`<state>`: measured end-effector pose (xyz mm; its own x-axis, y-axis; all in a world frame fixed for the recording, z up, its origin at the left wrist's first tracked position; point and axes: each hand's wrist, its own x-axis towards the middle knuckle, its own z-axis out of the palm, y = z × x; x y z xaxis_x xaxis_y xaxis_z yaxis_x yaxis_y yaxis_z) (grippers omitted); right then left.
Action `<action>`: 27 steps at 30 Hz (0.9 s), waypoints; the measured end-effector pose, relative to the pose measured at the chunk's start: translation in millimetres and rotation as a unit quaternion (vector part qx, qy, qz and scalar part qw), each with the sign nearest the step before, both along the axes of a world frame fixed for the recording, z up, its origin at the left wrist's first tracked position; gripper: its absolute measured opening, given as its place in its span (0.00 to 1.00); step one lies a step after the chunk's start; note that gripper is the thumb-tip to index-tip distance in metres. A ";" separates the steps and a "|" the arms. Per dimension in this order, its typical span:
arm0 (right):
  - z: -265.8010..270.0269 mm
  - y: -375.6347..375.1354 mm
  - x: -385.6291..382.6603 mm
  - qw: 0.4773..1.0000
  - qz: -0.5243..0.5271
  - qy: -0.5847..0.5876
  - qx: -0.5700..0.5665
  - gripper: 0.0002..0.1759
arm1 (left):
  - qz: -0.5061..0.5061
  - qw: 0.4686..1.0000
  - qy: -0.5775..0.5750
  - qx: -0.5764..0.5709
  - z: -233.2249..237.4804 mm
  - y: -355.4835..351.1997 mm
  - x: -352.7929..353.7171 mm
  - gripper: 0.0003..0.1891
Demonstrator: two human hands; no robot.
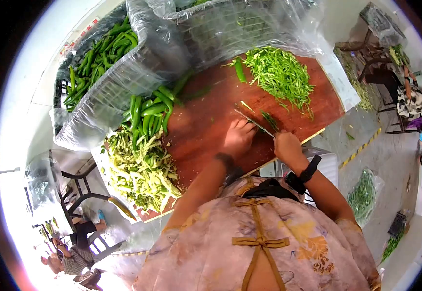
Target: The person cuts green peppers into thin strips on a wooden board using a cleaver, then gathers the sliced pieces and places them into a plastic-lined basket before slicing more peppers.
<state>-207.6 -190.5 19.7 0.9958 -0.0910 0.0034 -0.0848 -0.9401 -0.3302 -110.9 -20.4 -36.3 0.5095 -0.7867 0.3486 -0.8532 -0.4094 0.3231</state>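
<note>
On the red-brown board [201, 131], my right hand [287, 147] is wrapped round the handle of a knife [255, 122], whose blade points up and to the left. My left hand [240, 137] lies just left of the blade, its fingers bent together; whatever is under them is hidden. Cut green pieces [269, 120] lie beside the blade on its right. A heap of shredded green pepper [281, 77] is at the board's back right, with one whole pepper [240, 70] at its left. Whole green peppers [148, 114] lie at the left, behind a pile of pale pepper cores [140, 169].
A plastic-lined crate [94, 106] of green peppers [106, 51] stands at the back left, beside another lined crate [216, 34]. Chairs and seated people are at far left and far right. A bag of greens [362, 196] lies on the floor at right.
</note>
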 end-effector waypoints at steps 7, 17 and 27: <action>3.4 -0.9 -8.5 0.999 -0.002 0.041 -0.006 0.07 | -0.019 0.998 -0.001 -0.066 -5.5 -3.5 3.7 0.13; -9.9 -3.5 -1.2 0.999 0.021 0.030 -0.007 0.04 | -0.020 0.994 0.069 0.078 -5.4 -6.3 4.5 0.14; -3.2 0.3 -6.9 1.000 0.002 -0.006 0.001 0.03 | -0.003 0.999 -0.043 -0.029 -1.2 -2.2 3.5 0.16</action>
<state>-214.5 -190.2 16.5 0.9961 -0.0868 0.0150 -0.0768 -0.9397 -0.3334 -107.4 -22.6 -37.5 0.4710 -0.7664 0.4367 -0.8813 -0.3868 0.2716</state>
